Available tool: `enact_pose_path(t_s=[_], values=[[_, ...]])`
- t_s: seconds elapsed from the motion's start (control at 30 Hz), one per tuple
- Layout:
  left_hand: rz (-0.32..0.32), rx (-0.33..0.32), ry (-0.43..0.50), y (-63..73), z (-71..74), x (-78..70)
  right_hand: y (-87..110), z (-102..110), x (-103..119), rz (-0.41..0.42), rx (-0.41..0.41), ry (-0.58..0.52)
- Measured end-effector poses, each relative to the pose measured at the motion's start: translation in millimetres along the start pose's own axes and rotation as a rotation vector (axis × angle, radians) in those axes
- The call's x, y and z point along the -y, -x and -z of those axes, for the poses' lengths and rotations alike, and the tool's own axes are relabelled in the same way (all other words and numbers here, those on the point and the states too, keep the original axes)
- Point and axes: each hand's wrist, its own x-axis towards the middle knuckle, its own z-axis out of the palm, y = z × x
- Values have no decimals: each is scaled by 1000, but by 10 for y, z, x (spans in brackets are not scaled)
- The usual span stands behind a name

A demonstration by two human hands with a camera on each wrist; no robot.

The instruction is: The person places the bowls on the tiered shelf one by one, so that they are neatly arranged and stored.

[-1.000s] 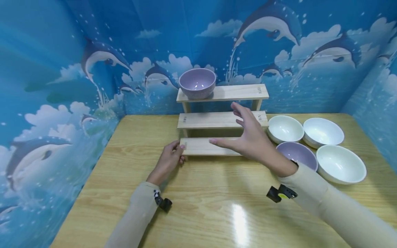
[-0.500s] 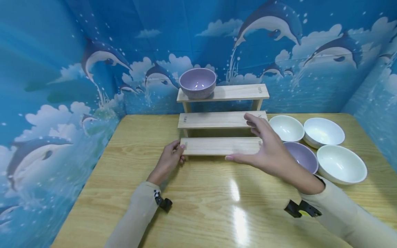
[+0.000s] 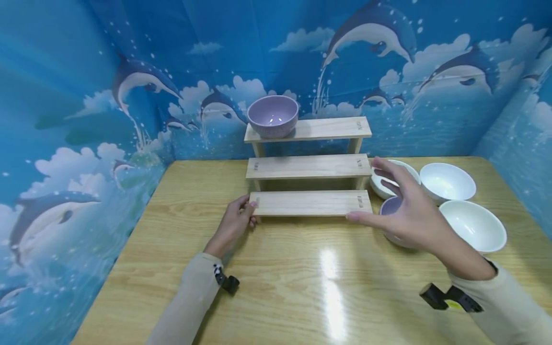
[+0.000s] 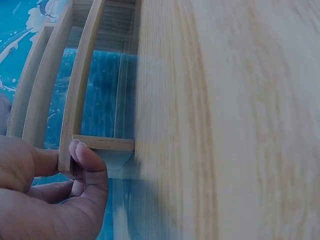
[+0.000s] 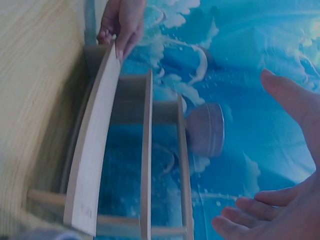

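Note:
A three-step wooden display shelf (image 3: 308, 203) stands on the table. My left hand (image 3: 233, 220) pinches the left end of its lowest board, thumb on the near side, as the left wrist view shows too. A purple bowl (image 3: 273, 118) sits upright on the top board's left end. My right hand (image 3: 409, 215) hovers with fingers spread over a second purple bowl (image 3: 388, 207), hiding much of it. Nothing is in that hand; its thumb tip appears near the lowest board's right end. In the right wrist view the right hand (image 5: 285, 195) is also spread.
Right of the shelf are three white bowls: one partly hidden by my right hand (image 3: 380, 186), one at the back (image 3: 448, 182), one in front (image 3: 474, 227). A blue dolphin-print cloth (image 3: 241, 43) hangs behind and at both sides of the wooden table (image 3: 276, 287).
My right hand has moved rightward from in front of the shelf to above the purple bowl, fingers still spread. The left hand has stayed on the lowest board.

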Motion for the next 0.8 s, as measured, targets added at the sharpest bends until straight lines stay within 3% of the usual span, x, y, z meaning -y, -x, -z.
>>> enact_pose_path(t_s=[0.4, 0.8], values=[[-18, 7, 0, -4, 10, 30, 183, 395, -299, -92, -71, 2], [-34, 8, 13, 7, 9, 34, 406, 579, -652, -207, -182, 62]])
